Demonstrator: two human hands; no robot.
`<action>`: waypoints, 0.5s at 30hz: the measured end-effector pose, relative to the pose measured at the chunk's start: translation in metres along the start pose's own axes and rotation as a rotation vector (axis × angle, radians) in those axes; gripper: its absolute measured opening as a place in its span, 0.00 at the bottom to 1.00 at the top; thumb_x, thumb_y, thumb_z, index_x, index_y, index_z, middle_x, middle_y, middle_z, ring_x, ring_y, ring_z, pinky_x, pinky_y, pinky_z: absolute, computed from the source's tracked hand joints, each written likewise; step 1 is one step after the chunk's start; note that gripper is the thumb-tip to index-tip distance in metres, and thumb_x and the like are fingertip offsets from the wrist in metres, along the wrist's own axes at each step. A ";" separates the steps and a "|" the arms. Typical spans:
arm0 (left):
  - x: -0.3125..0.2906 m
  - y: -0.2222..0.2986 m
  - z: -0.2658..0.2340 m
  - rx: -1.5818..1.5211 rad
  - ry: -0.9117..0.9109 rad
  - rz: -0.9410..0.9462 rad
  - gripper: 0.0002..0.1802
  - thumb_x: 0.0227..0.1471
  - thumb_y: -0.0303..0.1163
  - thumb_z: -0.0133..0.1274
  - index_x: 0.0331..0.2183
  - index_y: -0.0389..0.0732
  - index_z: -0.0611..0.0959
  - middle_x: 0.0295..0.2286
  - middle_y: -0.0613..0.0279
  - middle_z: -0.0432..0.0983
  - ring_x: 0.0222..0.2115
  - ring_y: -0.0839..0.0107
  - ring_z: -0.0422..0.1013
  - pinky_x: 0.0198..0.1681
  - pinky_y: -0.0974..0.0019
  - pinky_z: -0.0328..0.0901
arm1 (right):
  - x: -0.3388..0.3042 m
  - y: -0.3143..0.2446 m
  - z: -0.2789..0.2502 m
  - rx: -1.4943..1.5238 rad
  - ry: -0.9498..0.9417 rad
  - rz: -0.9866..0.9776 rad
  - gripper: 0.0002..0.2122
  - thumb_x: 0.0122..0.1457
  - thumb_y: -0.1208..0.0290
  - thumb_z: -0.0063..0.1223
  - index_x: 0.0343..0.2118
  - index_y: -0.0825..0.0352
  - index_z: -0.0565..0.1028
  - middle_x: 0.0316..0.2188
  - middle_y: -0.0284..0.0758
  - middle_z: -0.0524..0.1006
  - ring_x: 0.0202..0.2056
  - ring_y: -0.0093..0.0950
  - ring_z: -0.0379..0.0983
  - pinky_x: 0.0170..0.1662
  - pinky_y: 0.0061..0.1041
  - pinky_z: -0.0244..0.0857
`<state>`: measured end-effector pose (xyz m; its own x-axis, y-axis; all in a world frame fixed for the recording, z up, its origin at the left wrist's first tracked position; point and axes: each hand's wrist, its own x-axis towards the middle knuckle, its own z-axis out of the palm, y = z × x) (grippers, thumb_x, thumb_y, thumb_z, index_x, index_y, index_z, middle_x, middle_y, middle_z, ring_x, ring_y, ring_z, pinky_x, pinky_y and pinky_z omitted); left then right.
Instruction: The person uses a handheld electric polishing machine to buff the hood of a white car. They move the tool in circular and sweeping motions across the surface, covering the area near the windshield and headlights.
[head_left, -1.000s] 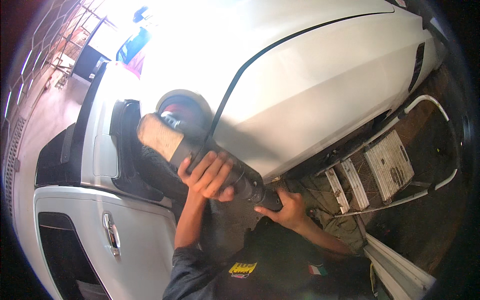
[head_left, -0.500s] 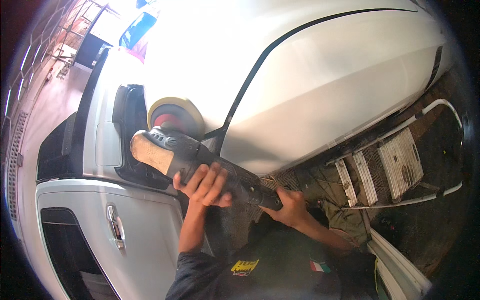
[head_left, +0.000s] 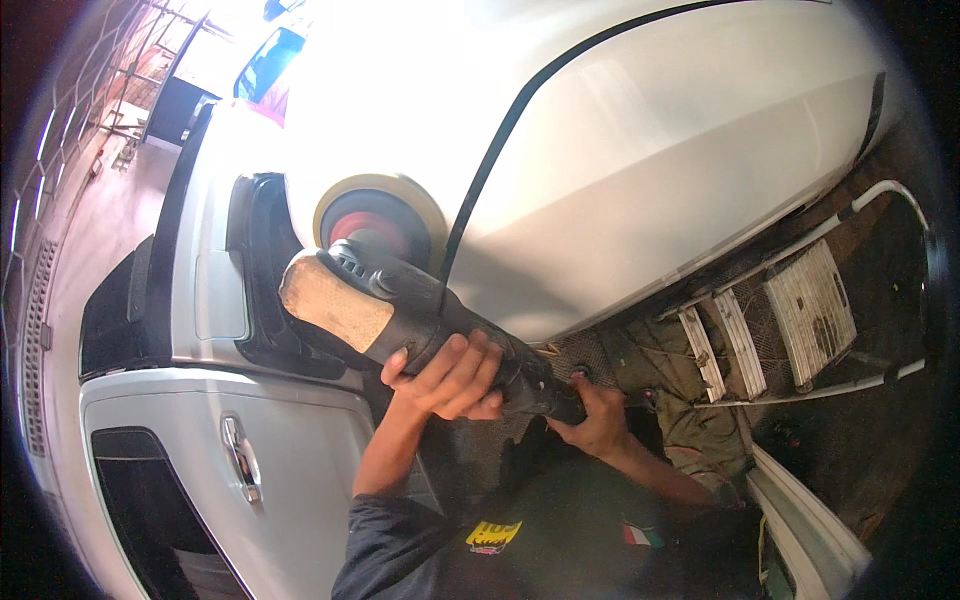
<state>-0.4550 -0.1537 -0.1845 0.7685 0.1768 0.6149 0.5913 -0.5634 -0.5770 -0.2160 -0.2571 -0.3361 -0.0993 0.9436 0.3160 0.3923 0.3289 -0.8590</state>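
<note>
Both my hands hold a black rotary polisher (head_left: 480, 345) across in front of my chest. My left hand (head_left: 448, 378) is wrapped round the middle of its body, below the tan patch on its head. At the rear end, my right hand (head_left: 597, 418) is closed round the handle. The round polishing pad (head_left: 382, 203), with a yellowish rim and a red centre, lies against the white car panel (head_left: 370, 110), left of the dark curved gap. Where the pad's face meets the paint is hidden.
On the left is a silver car door (head_left: 310, 440) with a chrome handle (head_left: 241, 458). A dark trim piece (head_left: 275, 280) sits just left of the pad. A metal step ladder (head_left: 740, 340) lies at the right, beside the lower edge of the white bodywork (head_left: 680, 180).
The polisher and both hands have shifted to the right. The pad has slid right along the white panel, closer to the dark gap. My grip looks the same.
</note>
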 end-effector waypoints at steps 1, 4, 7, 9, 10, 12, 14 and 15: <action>0.001 -0.001 0.001 0.000 0.004 0.014 0.30 0.62 0.59 0.36 0.37 0.63 0.93 0.39 0.81 0.86 0.51 0.76 0.77 0.72 0.42 0.43 | 0.000 0.002 0.000 0.015 0.014 -0.018 0.26 0.46 0.65 0.79 0.45 0.75 0.79 0.30 0.48 0.84 0.31 0.41 0.87 0.34 0.37 0.79; 0.006 0.000 0.004 -0.018 0.019 0.027 0.30 0.62 0.59 0.36 0.37 0.62 0.93 0.39 0.81 0.86 0.50 0.77 0.77 0.71 0.42 0.43 | 0.000 0.002 -0.001 0.039 0.037 -0.035 0.27 0.46 0.66 0.79 0.46 0.75 0.79 0.31 0.47 0.84 0.31 0.41 0.87 0.35 0.37 0.78; 0.009 0.002 0.002 -0.026 0.010 0.036 0.30 0.63 0.59 0.36 0.37 0.62 0.93 0.39 0.81 0.86 0.50 0.77 0.77 0.71 0.43 0.42 | -0.003 -0.004 -0.004 0.039 0.020 0.004 0.27 0.46 0.65 0.79 0.47 0.75 0.79 0.32 0.46 0.85 0.31 0.42 0.87 0.35 0.37 0.78; 0.011 0.004 -0.002 -0.023 -0.012 0.046 0.30 0.63 0.58 0.36 0.37 0.62 0.94 0.39 0.81 0.87 0.50 0.78 0.77 0.72 0.43 0.42 | -0.008 0.000 -0.001 0.039 0.007 0.010 0.28 0.46 0.64 0.79 0.47 0.74 0.79 0.32 0.45 0.85 0.31 0.42 0.87 0.35 0.37 0.78; 0.011 0.005 -0.005 -0.023 -0.029 0.049 0.30 0.63 0.58 0.36 0.38 0.62 0.94 0.39 0.82 0.87 0.50 0.78 0.78 0.72 0.43 0.42 | -0.012 0.002 0.001 0.024 -0.005 0.006 0.27 0.46 0.64 0.78 0.46 0.74 0.79 0.32 0.45 0.84 0.31 0.42 0.87 0.35 0.37 0.78; 0.006 0.008 -0.014 -0.022 -0.080 0.047 0.30 0.62 0.58 0.36 0.38 0.62 0.94 0.39 0.81 0.87 0.50 0.78 0.78 0.72 0.43 0.41 | -0.021 0.007 0.008 -0.006 -0.025 -0.003 0.26 0.46 0.63 0.78 0.45 0.73 0.79 0.31 0.45 0.84 0.31 0.42 0.86 0.36 0.37 0.78; -0.003 0.009 -0.020 -0.017 -0.103 0.042 0.30 0.62 0.58 0.37 0.39 0.62 0.94 0.40 0.81 0.87 0.50 0.78 0.78 0.72 0.43 0.41 | -0.030 0.008 0.014 -0.040 -0.071 0.036 0.25 0.46 0.62 0.78 0.42 0.73 0.80 0.30 0.44 0.84 0.31 0.42 0.86 0.36 0.37 0.78; -0.010 0.009 -0.023 -0.012 -0.109 0.020 0.30 0.62 0.58 0.37 0.39 0.62 0.94 0.40 0.80 0.88 0.50 0.78 0.78 0.73 0.43 0.41 | -0.029 0.005 0.015 -0.055 -0.100 0.052 0.24 0.47 0.62 0.78 0.41 0.73 0.80 0.30 0.44 0.84 0.31 0.42 0.86 0.36 0.38 0.77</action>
<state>-0.4631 -0.1794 -0.1839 0.8026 0.2515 0.5409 0.5730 -0.5774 -0.5816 -0.2250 -0.2826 -0.3553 -0.1674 0.9593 0.2276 0.4481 0.2797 -0.8491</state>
